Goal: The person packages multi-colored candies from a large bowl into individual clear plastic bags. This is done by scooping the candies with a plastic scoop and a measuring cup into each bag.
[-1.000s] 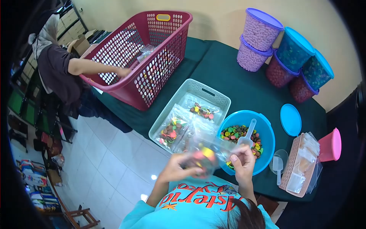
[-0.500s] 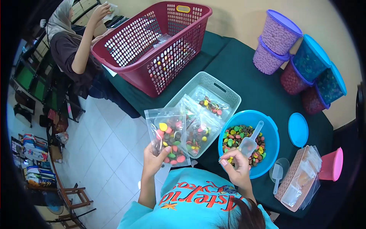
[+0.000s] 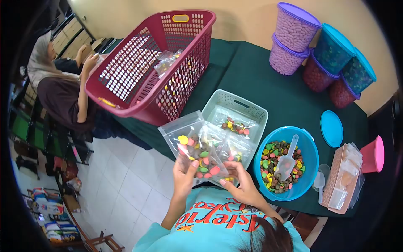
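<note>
A clear zip bag (image 3: 199, 147) of colourful candies, brown, pink, green and yellow, is tilted in front of me. My left hand (image 3: 184, 174) grips its lower left side, thumb across the front. My right hand (image 3: 241, 185) is closed at the bag's lower right edge, thumb and fingers pinching it. Behind the bag lies a pale grey tray (image 3: 261, 110) with several filled candy bags (image 3: 235, 126). To the right stands a blue basin (image 3: 312, 164) of loose candies (image 3: 273, 153), with a clear scoop (image 3: 286, 164) resting on them.
A maroon laundry basket (image 3: 184, 86) holding bags stands on the green-covered table (image 3: 243, 63). Lidded tubs (image 3: 294, 33) are stacked at the back right. A blue lid (image 3: 331, 129), a box of empty bags (image 3: 342, 180) and a pink tub (image 3: 372, 155) lie right. Another person (image 3: 63, 92) stands far left.
My right hand has left the scoop in the basin and moved left to the bag's lower edge. The scoop now lies on the candies. The view has shifted slightly.
</note>
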A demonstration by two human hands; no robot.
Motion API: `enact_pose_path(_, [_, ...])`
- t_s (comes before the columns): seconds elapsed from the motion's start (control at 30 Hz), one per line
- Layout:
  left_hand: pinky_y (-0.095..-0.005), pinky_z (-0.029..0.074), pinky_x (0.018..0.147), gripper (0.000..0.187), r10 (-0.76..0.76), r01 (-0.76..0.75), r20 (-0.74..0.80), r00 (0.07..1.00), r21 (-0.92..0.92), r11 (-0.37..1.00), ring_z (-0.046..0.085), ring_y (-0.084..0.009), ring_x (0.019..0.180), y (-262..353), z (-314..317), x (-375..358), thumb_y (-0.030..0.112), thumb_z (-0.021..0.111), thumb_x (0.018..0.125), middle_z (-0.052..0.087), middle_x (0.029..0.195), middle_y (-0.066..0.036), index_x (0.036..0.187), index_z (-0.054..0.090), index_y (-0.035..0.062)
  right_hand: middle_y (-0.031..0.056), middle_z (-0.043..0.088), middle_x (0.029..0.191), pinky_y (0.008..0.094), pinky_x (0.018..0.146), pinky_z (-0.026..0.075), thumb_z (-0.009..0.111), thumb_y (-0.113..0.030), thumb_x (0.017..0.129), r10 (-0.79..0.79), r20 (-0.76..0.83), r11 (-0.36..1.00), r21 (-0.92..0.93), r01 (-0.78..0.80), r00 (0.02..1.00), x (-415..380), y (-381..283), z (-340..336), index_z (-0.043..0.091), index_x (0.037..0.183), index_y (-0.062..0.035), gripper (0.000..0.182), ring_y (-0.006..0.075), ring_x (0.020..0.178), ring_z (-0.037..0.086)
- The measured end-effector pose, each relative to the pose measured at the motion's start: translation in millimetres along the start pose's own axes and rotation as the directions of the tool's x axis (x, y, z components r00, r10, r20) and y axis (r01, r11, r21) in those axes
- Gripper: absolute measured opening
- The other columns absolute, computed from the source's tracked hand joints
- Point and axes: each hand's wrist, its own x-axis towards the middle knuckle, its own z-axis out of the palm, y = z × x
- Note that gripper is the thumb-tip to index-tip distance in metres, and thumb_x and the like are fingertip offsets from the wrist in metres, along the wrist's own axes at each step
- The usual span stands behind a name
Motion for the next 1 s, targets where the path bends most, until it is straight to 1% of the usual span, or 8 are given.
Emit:
enact_pose_path(0.07, [-0.0195,0.046,0.059,0.048,0.016,-0.012,0.081,0.997,-0.052,0.999,0.056,-0.0118,0.086,-2.9,3.9,8.7,0.01,0.053,0.084,0.054,0.107,-0.009,0.126,0.031,0.003,0.0116,0.052,0.105,0.0304,0.082,0.044,0.059,-0.008,0.081,0.078,-0.083,0.921,0.386,-0.04,0.993,11.0,20.1,19.3,0.038,0.114,0.0002,0.04,0.0163,0.097,0.053])
enact_pose_path(0.23, [-0.0316,0.043,0.083,0.053,0.122,-0.091,0.31,0.943,-0.111,0.99,0.05,-0.019,0.101,-0.3,-2.1,38.9,0.01,0.055,0.082,0.043,0.121,-0.012,0.126,0.028,0.0008,0.0066,0.057,0.093,0.0239,0.072,0.047,0.059,-0.002,0.08,0.262,-0.285,0.857,0.508,-0.087,0.922,34.5,18.7,22.5,0.046,0.107,0.0016,0.03,0.0129,0.086,0.057])
enact_pose_path(0.33, [-0.039,0.035,0.093,0.06,0.185,-0.236,0.278,0.943,0.165,0.958,0.044,-0.0257,0.11,-1.3,-24.0,70.1,0.013,0.061,0.076,0.033,0.128,-0.015,0.125,0.03,0.0004,0.0074,0.056,0.091,0.022,0.066,0.047,0.061,0.002,0.077,0.038,-0.655,0.919,0.32,0.231,0.755,54.5,18.6,18.5,0.045,0.103,0.0004,0.031,0.0121,0.081,0.057])
enact_pose_path(0.43, [-0.0382,0.034,0.094,0.057,0.122,-0.301,0.399,0.909,0.426,0.853,0.043,-0.025,0.111,0.8,-40.0,99.2,0.014,0.059,0.077,0.034,0.128,-0.015,0.124,0.031,0.0001,0.0065,0.055,0.088,0.0245,0.073,0.045,0.062,0.002,0.076,-0.081,-0.803,0.953,0.11,0.281,0.591,65.7,22.3,11.6,0.045,0.098,-0.0007,0.028,0.0121,0.083,0.055])
enact_pose_path(0.5, [-0.0383,0.034,0.094,0.05,0.1,-0.299,0.428,0.898,0.427,0.854,0.043,-0.0272,0.111,2.0,-40.7,110.1,0.014,0.06,0.076,0.037,0.126,-0.016,0.12,0.039,-0.0003,0.0062,0.055,0.088,0.0246,0.074,0.044,0.062,0.0,0.076,-0.097,-0.833,0.962,0.061,0.265,0.545,74.0,27.2,12.3,0.045,0.096,-0.0008,0.026,0.0116,0.083,0.054])
enact_pose_path(0.7, [-0.0414,0.029,0.096,0.049,-0.142,-0.617,0.84,0.523,0.488,0.618,0.036,-0.0364,0.116,-15.9,-40.4,127.4,0.025,0.061,0.077,0.036,0.127,-0.02,0.119,0.046,0.0072,0.0061,0.055,0.088,0.024,0.072,0.045,0.058,-0.006,0.081,-0.133,-0.911,0.978,-0.057,0.199,0.392,107.5,39.4,-1.1,0.047,0.095,-0.0003,0.018,0.0103,0.081,0.053])
enact_pose_path(0.87, [-0.0547,0.01,0.102,0.058,-0.36,-0.723,0.859,0.363,0.504,0.473,0.01,-0.0452,0.127,-36.3,-44.9,124.7,0.041,0.053,0.08,0.018,0.137,-0.022,0.13,0.035,0.0188,0.0088,0.057,0.09,0.0241,0.064,0.05,0.053,-0.007,0.084,0.0,-0.912,0.996,0.038,0.084,0.41,130.5,76.5,-28.1,0.046,0.102,0.0017,0.021,0.0104,0.078,0.055])
enact_pose_path(1.0, [-0.054,0.01,0.102,0.058,-0.377,-0.686,0.869,0.319,0.487,0.54,0.01,-0.0443,0.128,-32.1,-51.4,139.4,0.041,0.054,0.08,0.018,0.138,-0.022,0.13,0.035,0.0183,0.008,0.058,0.082,0.022,0.059,0.048,0.051,-0.006,0.084,0.151,-0.883,0.986,0.104,-0.128,0.444,139.6,86.7,-48.1,0.044,0.107,0.0019,0.025,0.0097,0.07,0.056])
